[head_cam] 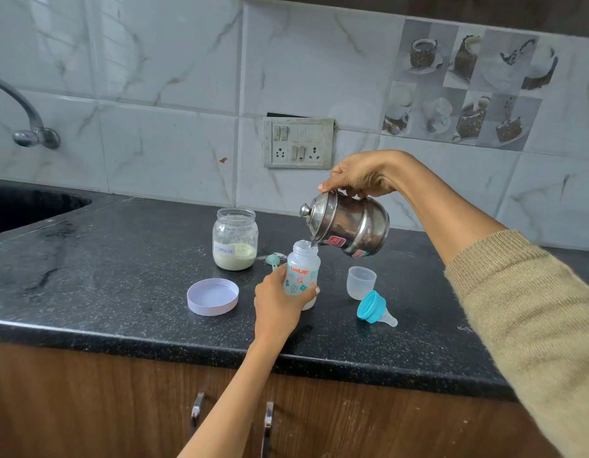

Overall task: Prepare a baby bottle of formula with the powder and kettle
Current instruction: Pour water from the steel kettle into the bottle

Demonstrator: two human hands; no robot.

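A small clear baby bottle [303, 269] with printed leaves stands open on the black counter [121, 276]. My left hand [276, 300] grips its lower body from the left. My right hand [359, 176] holds a steel kettle [349, 224] by its top handle, tilted left, its spout over the bottle's mouth with water running in. An open glass jar [235, 239] labelled formula, part full of pale powder, stands behind the bottle. A small teal scoop [273, 261] lies between jar and bottle.
The jar's white lid [213, 296] lies upside down left of the bottle. A clear bottle cap [361, 281] and a blue collar with teat [374, 308] lie to the right. A sink [29, 206] and tap [29, 123] are at far left. A switch panel [298, 143] is on the wall.
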